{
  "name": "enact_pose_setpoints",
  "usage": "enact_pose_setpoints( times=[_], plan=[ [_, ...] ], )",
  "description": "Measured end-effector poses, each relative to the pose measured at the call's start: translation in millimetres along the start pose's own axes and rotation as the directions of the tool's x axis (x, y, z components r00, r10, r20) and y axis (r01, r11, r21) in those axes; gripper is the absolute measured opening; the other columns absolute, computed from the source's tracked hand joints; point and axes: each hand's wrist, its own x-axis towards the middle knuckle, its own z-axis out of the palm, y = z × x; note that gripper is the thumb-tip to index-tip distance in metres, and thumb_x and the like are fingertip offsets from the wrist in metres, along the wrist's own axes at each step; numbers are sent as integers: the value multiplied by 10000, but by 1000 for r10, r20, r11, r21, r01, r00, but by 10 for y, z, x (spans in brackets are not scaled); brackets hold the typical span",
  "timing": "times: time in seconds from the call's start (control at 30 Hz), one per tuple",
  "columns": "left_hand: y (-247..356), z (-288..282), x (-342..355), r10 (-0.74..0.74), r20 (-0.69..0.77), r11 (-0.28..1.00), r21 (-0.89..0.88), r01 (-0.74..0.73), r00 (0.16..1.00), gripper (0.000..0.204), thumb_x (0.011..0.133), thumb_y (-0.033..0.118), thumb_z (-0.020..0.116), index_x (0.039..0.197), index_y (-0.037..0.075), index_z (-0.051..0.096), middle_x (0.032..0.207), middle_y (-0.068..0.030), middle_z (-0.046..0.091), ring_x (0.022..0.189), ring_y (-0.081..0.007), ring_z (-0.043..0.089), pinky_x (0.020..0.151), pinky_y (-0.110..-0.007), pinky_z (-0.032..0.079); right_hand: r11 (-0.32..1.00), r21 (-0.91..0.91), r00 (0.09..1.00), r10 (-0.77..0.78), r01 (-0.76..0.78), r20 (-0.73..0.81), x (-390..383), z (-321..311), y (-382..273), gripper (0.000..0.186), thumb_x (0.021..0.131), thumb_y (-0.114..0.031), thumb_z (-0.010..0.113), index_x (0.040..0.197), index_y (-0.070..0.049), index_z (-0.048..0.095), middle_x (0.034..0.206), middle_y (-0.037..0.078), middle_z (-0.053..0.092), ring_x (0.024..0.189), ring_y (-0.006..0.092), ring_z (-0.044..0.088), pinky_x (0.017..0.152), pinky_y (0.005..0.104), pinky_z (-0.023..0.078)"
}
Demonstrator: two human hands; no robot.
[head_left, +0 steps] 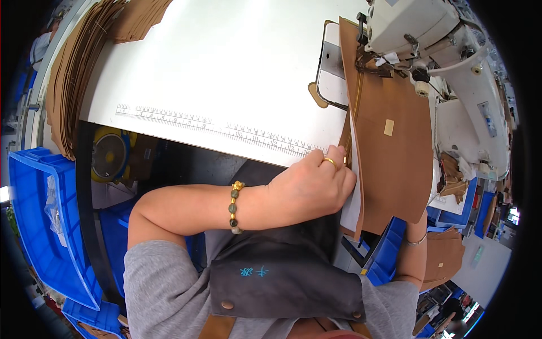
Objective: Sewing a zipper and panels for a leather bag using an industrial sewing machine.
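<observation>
A large brown leather-like panel [393, 152] with a small tan label hangs over the right end of the white table, its upper part under the head of a white sewing machine [415, 22]. A narrow strip with a yellowish line, perhaps a zipper, runs along the panel's left edge, and white lining shows beneath. My left hand [322, 178], with a ring on one finger, is closed at this left edge, thumb and fingers pinched together. My right forearm [416, 243] rises at the panel's lower right; the hand itself is hidden behind the panel.
The white table [226, 62] carries a printed ruler along its front edge. Stacked brown panels [73, 85] stand at the far left. A blue crate [51, 209] sits left of my elbow, a blue bin [388, 248] below the panel. More brown pieces [443, 260] lie at right.
</observation>
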Motion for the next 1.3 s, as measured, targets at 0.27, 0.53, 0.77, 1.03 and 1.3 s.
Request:
enact_pose_setpoints(
  times=[0.27, 0.53, 0.77, 1.03, 1.3],
  plan=[
    [-3, -30, 9, -10, 9, 1000, -13, 10, 1000, 204, 822, 119, 647, 966, -24, 668, 1046, -186, 740, 957, -236, 644, 690, -287, 488, 999, 8, 998, -34, 35, -58, 266, -142, -120, 420, 998, -46, 596, 1394, 88, 556, 834, 72, 686, 631, 87, 605, 556, 191, 470],
    [-1, 7, 11, -15, -1, 998, -54, 15, 1000, 334, 806, 133, 641, 1074, -63, 681, 1091, -198, 727, 1005, -248, 630, 733, -285, 505, 1000, -3, 999, -31, 31, -29, 336, -186, -182, 424, 996, -45, 609, 1398, 82, 556, 856, 68, 686, 645, 83, 602, 568, 192, 472],
    [-27, 53, 18, -28, -126, 999, -48, 22, 992, 124, 829, 165, 643, 799, 47, 620, 803, -122, 676, 951, -262, 648, 681, -307, 483, 1000, 1, 999, 2, -2, 39, 323, -48, -146, 428, 995, -44, 621, 1401, 76, 555, 876, 64, 686, 656, 79, 599, 580, 194, 475],
    [-33, 47, 14, -22, -148, 998, -57, 14, 989, 111, 821, 152, 649, 795, 49, 615, 796, -113, 661, 948, -247, 638, 679, -304, 484, 999, -20, 992, 30, -28, 121, 33, 107, -70, 433, 993, -42, 634, 1404, 70, 555, 899, 59, 685, 669, 75, 596, 592, 195, 477],
    [-34, 46, 7, -38, -135, 993, -113, 23, 990, 113, 808, 154, 645, 799, 44, 618, 875, -146, 700, 940, -245, 627, 690, -305, 493, 1000, -31, 995, 6, -3, 104, 17, 165, -57, 438, 992, -41, 647, 1407, 64, 555, 921, 54, 685, 682, 71, 593, 605, 197, 479]
  ],
)
